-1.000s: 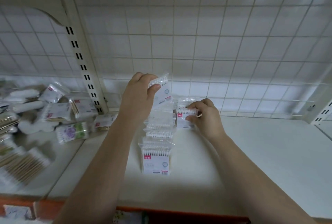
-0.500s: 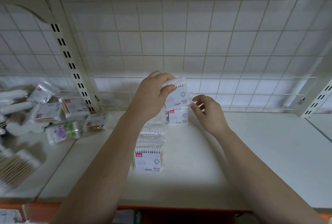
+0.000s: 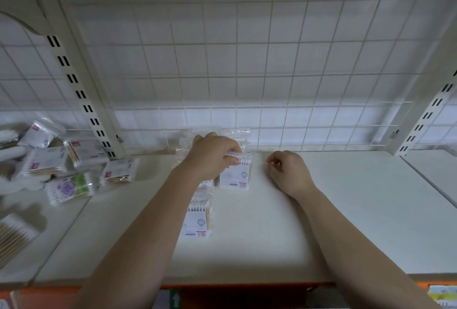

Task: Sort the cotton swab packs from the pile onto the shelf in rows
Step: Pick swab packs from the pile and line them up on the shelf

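Head view. Left hand (image 3: 212, 156) grips the top edge of a cotton swab pack (image 3: 235, 175), pack resting on the shelf (image 3: 346, 209) just right of the row of packs (image 3: 197, 217), near the wire grid back (image 3: 247, 61). Right hand (image 3: 288, 172), loosely curled & holding nothing, rests on shelf just right of that pack. Pile of packs (image 3: 66, 167) lies well left of the row, beyond the slotted upright (image 3: 81, 95).

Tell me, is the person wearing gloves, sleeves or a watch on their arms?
No. The left hand and right hand are bare, without gloves or rings showing. Both forearms are uncovered right to the picture's bottom edge, with no sleeves, watch or bracelet.
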Motion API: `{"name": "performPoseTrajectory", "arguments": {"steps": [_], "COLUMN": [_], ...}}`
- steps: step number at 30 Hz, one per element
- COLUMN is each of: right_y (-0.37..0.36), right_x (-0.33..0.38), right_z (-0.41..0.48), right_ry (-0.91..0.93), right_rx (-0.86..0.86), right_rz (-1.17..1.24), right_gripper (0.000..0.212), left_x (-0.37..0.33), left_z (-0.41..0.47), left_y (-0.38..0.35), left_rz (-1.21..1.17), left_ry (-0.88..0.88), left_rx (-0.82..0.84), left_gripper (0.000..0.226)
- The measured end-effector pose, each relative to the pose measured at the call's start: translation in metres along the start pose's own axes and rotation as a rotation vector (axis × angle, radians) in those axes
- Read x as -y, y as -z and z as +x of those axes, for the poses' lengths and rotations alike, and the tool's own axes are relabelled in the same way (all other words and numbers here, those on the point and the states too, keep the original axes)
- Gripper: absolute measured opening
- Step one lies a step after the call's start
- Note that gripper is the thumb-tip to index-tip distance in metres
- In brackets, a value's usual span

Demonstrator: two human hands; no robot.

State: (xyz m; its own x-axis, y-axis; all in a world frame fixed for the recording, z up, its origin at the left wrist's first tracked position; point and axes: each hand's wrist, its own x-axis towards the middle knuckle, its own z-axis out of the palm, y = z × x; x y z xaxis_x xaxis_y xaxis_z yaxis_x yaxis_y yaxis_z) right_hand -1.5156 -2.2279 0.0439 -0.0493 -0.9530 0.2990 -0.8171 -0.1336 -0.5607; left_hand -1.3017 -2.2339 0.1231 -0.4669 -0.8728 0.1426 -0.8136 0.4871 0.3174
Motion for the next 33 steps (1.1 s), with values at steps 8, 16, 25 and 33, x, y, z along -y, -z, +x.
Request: {"name": "performPoseTrajectory", "arguments": {"steps": [8, 16, 25, 33], "right_y": [-0.008, -0.008, -0.009, -0.006], "right_x": [-0.005, -0.006, -0.006, -0.003], "right_z": [-0.004, -0.005, -0.006, -0.007], "right_ry": [0.034, 0.040, 0.041, 0.043], "right_rx": [-0.030, -0.021, -0.028, -0.053], "right_rz": [-0.045, -0.065, -0.072, -0.008], "right_gripper": [0.010, 0.013, 0.012, 0.017], "left_x": [0.002, -0.006, -0.007, 0.002], "left_z": [0.003, 0.011, 0.021, 0.013], "left_y": [-0.002, 0.004, 0.002, 0.010], "left_rz": [0.085, 0.197, 0.275, 0.092], "left_ry": [0.020, 0.032, 0.049, 0.019], "left_rx": [-0.027, -0.039, -0.026, -0.162], "left_gripper": [0.022, 0.039, 0.036, 0.023]}}
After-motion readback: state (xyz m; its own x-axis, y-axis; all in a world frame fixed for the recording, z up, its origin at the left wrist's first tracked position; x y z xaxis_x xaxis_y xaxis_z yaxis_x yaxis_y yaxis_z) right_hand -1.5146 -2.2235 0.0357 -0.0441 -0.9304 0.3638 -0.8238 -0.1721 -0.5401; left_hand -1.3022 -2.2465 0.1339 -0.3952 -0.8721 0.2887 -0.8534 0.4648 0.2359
